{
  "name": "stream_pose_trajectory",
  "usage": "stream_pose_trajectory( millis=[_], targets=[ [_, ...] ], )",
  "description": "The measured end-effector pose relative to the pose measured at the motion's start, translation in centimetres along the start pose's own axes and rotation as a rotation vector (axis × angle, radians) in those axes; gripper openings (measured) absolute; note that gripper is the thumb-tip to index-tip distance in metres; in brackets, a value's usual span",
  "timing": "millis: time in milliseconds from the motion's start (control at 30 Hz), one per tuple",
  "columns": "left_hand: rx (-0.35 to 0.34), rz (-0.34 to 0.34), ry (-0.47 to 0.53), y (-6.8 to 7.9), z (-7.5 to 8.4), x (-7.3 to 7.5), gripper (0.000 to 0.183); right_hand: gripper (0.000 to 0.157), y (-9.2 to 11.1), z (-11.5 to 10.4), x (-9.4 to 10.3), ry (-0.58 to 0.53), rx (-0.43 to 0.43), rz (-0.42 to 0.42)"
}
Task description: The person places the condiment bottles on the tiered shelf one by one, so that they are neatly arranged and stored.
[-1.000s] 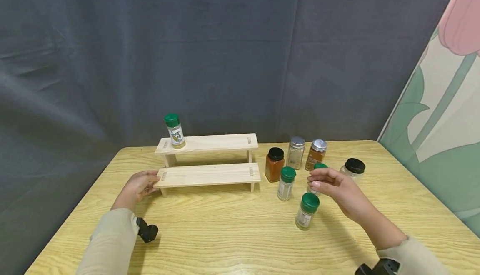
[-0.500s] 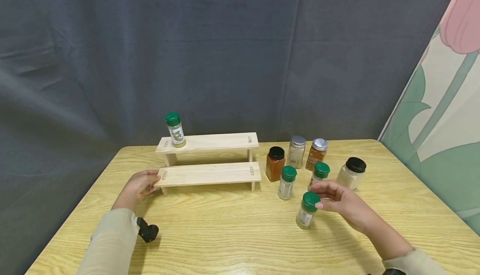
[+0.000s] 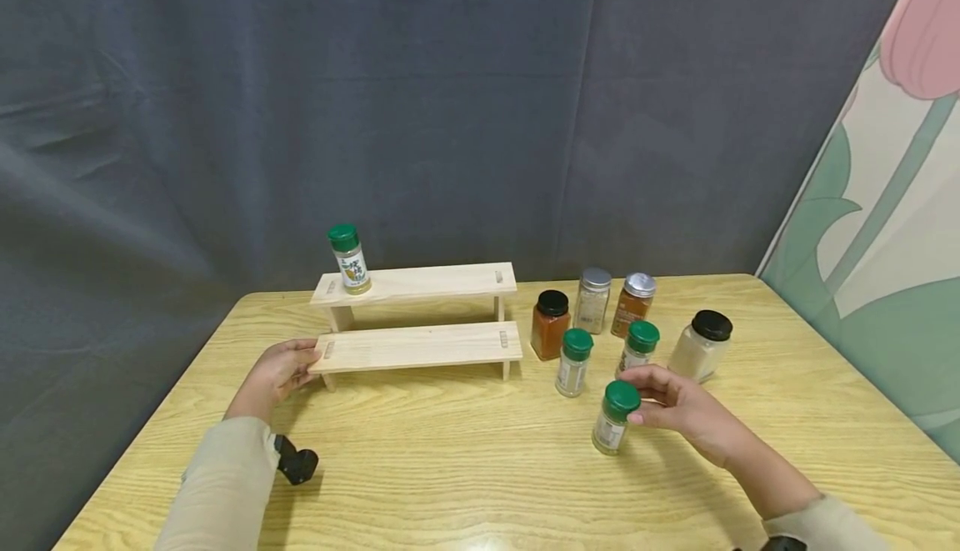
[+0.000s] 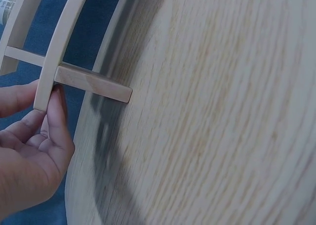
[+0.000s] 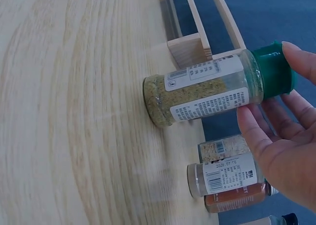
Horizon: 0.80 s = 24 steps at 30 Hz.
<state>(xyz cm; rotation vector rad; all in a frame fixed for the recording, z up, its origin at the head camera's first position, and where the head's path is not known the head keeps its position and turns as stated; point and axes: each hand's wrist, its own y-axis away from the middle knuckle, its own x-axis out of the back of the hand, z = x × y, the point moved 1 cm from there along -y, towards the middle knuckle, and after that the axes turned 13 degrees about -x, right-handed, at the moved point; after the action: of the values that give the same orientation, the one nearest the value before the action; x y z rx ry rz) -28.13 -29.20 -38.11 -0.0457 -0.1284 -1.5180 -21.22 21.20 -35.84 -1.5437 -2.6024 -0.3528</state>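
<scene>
My left hand point(image 3: 276, 374) pinches the left end of the front, lower step of a two-step wooden shelf point(image 3: 420, 348), thumb above and fingers beneath, as the left wrist view shows. With my right hand point(image 3: 686, 414) I hold a green-capped spice jar point(image 3: 609, 434) by its cap and neck. In the right wrist view this jar point(image 5: 200, 94) has white labels and greenish-brown powder inside, its base at the tabletop. Another green-capped spice jar point(image 3: 355, 271) stands on the left of the back, upper step.
Right of the shelf stand two more green-capped jars point(image 3: 572, 374), a black-lidded jar of red powder point(image 3: 550, 336), two silver-lidded jars point(image 3: 592, 305) and a black-lidded jar of pale contents point(image 3: 697, 353). A dark curtain point(image 3: 450, 117) hangs behind the wooden table point(image 3: 420, 484).
My right hand has come down and toward me from above the rear green-capped jar, and has taken hold of the nearest green-capped spice jar. My left hand has stayed on the shelf.
</scene>
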Motion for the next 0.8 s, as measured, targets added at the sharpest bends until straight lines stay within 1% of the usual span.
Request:
stream_pose_trajectory(
  millis=[200,367,467,800],
  targets=[
    [0.002,-0.004,-0.006,-0.2,-0.08,0.1,0.052,0.04,-0.31,0.15,-0.22,0.011,-0.023,0.011],
    [0.004,-0.001,-0.006,-0.36,-0.12,0.2,0.052,0.034,-0.5,0.36,-0.28,-0.001,-0.004,-0.004],
    [0.0,-0.001,-0.005,-0.4,-0.06,0.26,0.052,0.033,-0.54,0.37,-0.34,0.0,-0.002,0.003],
    [-0.009,-0.014,-0.014,0.0,0.05,0.13,0.052,0.042,-0.32,-0.02,-0.7,0.042,-0.029,0.068]
  ],
)
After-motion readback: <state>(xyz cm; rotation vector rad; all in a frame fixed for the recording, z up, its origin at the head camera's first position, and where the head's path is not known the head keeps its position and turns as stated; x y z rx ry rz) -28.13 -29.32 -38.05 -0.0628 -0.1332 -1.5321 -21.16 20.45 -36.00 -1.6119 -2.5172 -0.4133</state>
